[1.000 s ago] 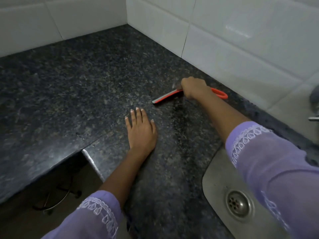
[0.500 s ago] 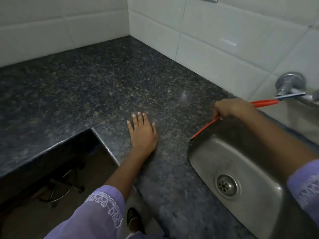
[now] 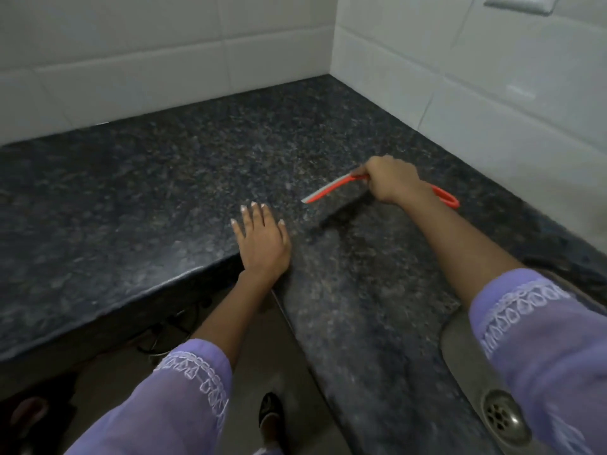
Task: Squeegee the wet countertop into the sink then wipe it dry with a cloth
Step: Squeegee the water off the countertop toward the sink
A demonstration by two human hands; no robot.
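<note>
Her right hand is clamped around the red squeegee, its blade end down on the dark granite counter near the tiled corner. The left hand lies flat, fingers spread, at the counter's inner edge, with the steel sink at the lower right.

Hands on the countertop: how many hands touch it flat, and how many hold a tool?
2 hands. The left hand lies flat on the countertop near its inner corner. The right hand grips the red squeegee, farther back near the tiled wall.
</note>
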